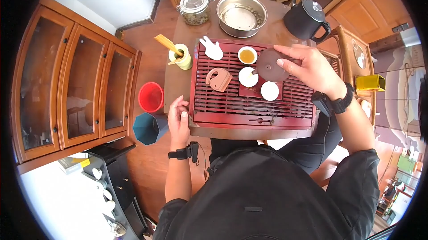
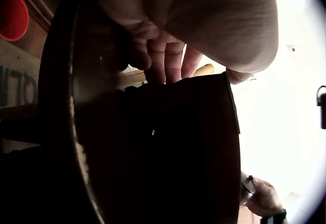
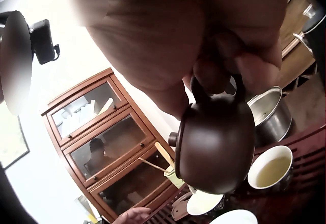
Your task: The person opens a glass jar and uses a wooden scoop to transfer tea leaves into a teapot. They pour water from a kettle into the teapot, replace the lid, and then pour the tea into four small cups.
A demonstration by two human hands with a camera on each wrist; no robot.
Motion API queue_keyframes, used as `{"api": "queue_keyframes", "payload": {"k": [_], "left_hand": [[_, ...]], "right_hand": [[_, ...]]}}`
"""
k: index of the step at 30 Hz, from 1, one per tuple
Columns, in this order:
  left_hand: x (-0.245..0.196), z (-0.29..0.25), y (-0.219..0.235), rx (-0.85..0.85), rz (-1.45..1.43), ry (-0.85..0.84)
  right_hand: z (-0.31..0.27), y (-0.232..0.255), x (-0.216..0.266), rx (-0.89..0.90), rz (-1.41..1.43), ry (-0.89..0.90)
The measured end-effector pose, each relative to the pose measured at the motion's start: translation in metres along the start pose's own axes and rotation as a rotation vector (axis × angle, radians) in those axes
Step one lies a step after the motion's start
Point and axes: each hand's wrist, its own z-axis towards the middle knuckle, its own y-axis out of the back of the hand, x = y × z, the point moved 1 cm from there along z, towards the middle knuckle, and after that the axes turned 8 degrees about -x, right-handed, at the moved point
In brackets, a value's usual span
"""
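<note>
My right hand grips the handle of a dark brown clay teapot. The pot is tilted above the tea tray, its spout over the middle white cup. Behind that stands a cup of amber tea, while another white cup sits nearer my body. In the right wrist view, fingers curl through the pot's handle. My left hand lies at the tray's left side, fingers loosely bent, holding nothing. A brown clay piece with a curved handle and a white hand-shaped figure rest on the slats.
Along the table's back stand a lidded glass jar, a steel bowl and a black kettle. A pale green holder with wooden tools is left of the tray. Red and blue bins stand beside the table.
</note>
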Motion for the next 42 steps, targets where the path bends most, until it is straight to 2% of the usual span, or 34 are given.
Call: {"api": "queue_keyframes", "payload": {"k": [16,36,42], "left_hand": [[0.0,0.001,0.001,0.0,0.002,-0.007],[0.003,0.0,0.001,-0.002,-0.005,-0.001],[0.002,0.001,-0.001,0.027,0.016,-0.045]], "right_hand": [[0.002,0.001,0.007,-0.064,-0.186,0.142],[0.005,0.0,0.011,-0.07,-0.231,0.183],[0.005,-0.001,0.013,-0.073,-0.248,0.197]]}}
